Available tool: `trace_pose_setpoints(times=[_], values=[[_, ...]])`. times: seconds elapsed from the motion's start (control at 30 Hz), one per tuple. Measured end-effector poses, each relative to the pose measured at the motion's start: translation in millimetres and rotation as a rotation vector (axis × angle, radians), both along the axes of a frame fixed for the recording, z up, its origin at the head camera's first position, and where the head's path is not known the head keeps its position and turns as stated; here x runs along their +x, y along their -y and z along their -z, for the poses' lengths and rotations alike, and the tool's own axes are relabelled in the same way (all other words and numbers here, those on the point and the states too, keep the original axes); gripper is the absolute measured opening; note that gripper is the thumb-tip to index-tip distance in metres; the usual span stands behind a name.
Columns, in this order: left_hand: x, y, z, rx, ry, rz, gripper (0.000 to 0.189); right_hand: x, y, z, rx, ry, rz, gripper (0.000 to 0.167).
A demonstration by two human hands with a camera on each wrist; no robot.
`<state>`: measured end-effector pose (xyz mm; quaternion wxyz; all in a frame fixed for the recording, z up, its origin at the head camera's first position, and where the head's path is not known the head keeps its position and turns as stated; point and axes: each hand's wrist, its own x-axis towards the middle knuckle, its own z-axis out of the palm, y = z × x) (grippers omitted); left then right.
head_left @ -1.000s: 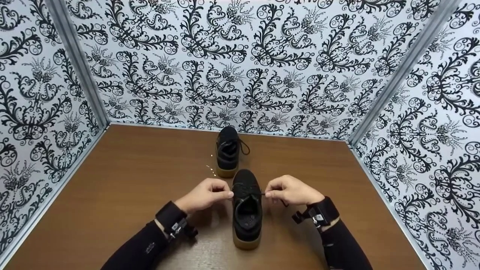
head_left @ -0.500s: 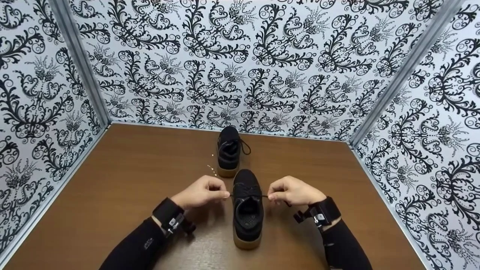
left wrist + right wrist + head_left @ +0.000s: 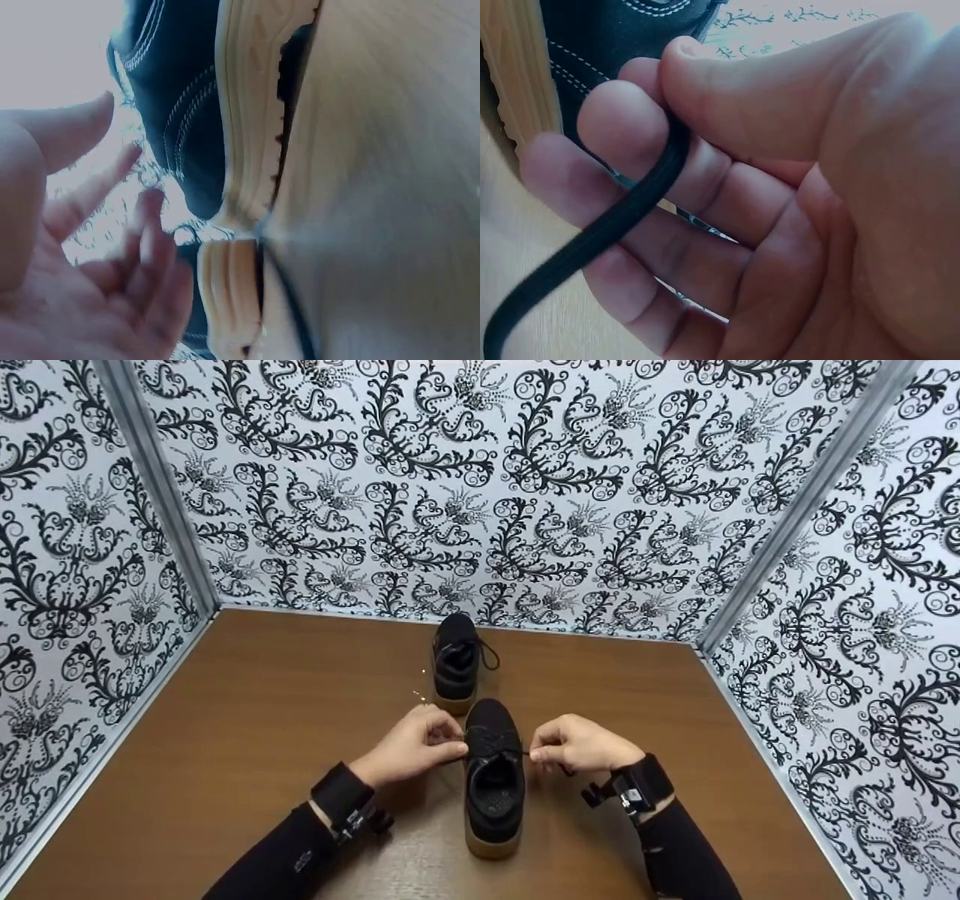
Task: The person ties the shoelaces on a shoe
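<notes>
A black lace-up shoe (image 3: pixel 493 802) with a tan gum sole stands on the brown table, toe pointing away from me. At its left side is my left hand (image 3: pixel 411 746), thumb right by the lacing. The left wrist view shows that thumb (image 3: pixel 71 133) apart from the loosely bent fingers, with nothing between them. To the right of the shoe, my right hand (image 3: pixel 581 744) pinches a black shoelace (image 3: pixel 641 195) between thumb and forefinger. Its free end hangs down past the other fingers, while the other side runs to the shoe's eyelets.
Just beyond stands a second black shoe (image 3: pixel 456 664) with a lace looping out on its right. Small bright specks (image 3: pixel 420 694) show on the table (image 3: pixel 300 675) to its left. Patterned walls (image 3: pixel 465 495) close off the back and both sides.
My left hand first drew slightly left, away from the shoe, then came back right to its side, with thumb and fingers parting. The right hand keeps its pinch on the shoelace, nearly still.
</notes>
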<state>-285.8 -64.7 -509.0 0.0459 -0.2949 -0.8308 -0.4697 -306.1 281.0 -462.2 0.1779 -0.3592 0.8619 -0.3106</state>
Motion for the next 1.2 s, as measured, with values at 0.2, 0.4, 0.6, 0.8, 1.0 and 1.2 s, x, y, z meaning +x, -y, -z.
trace_pose_setpoints(times=[0.2, 0.4, 0.6, 0.8, 1.0, 1.2], values=[[16.5, -9.7, -10.7, -0.027, 0.198, -0.048, 0.054, -0.2, 2.1, -1.9, -0.001, 0.025, 0.013, 0.021], [25.2, -23.8, -0.4, 0.016, 0.311, -0.085, 0.061, -0.9, 3.0, 0.1, 0.016, 0.000, 0.005, 0.021], [25.9, -31.8, 4.8, 0.060, 0.212, -0.217, 0.048, -0.4, 3.1, -1.5, 0.032, -0.012, 0.012, 0.022], [26.2, -35.8, 9.2, 0.307, 0.365, -0.210, 0.030, 0.2, 3.4, -1.4, 0.025, 0.009, 0.024, 0.024], [27.8, -37.1, 13.0, 0.501, 0.517, -0.187, 0.021, 0.3, 3.3, 2.0, 0.019, 0.010, 0.030, 0.021], [23.3, -39.9, 14.0, 0.626, 0.490, -0.151, 0.013, 0.0, 3.3, 2.0, 0.012, 0.006, 0.034, 0.021]])
